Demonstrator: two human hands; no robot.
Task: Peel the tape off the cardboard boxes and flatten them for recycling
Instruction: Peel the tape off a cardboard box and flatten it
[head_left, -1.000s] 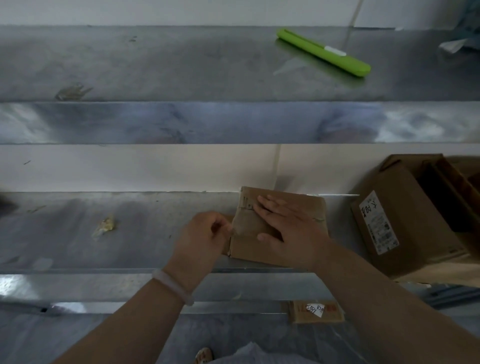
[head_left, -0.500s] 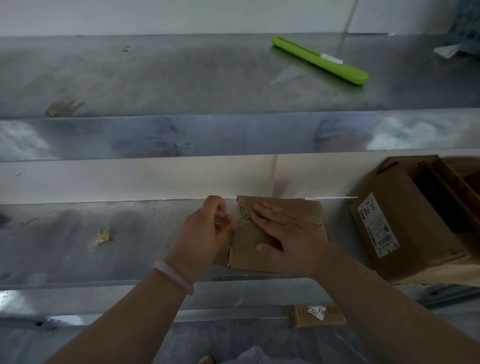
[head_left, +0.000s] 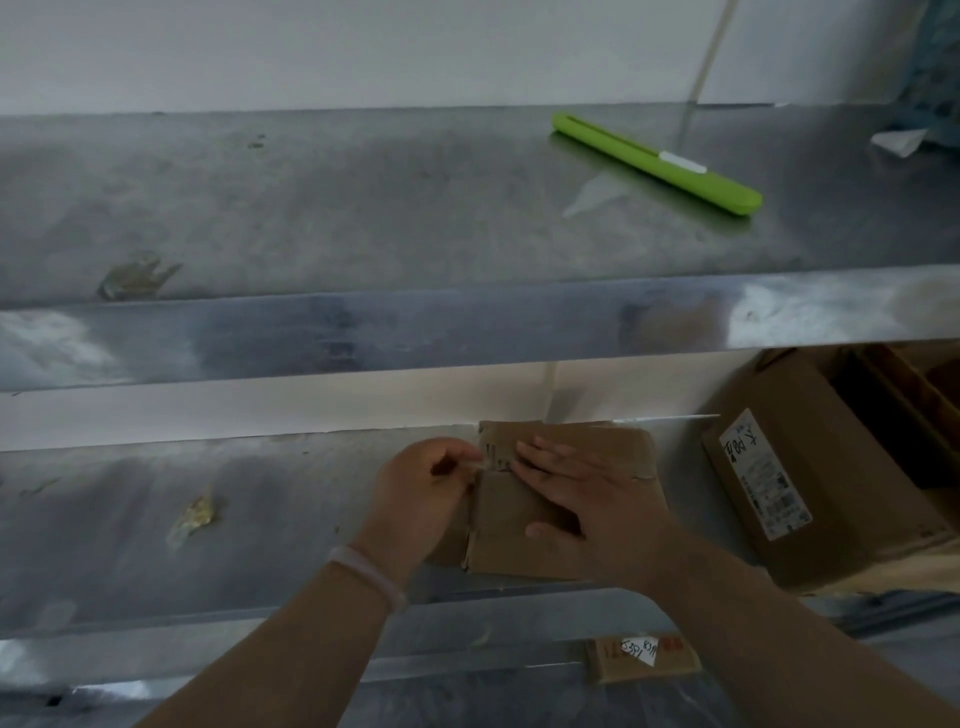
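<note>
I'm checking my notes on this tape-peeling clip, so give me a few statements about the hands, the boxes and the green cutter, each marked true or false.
1. The right hand lies flat on the small cardboard box. True.
2. The left hand holds the green cutter. False: the cutter lies on the upper shelf; the left hand pinches tape at the box's left edge.
3. A larger box with a white label stands to the right of the small one. True.
4. The small cardboard box rests on the upper shelf. False: it is on the lower shelf.
</note>
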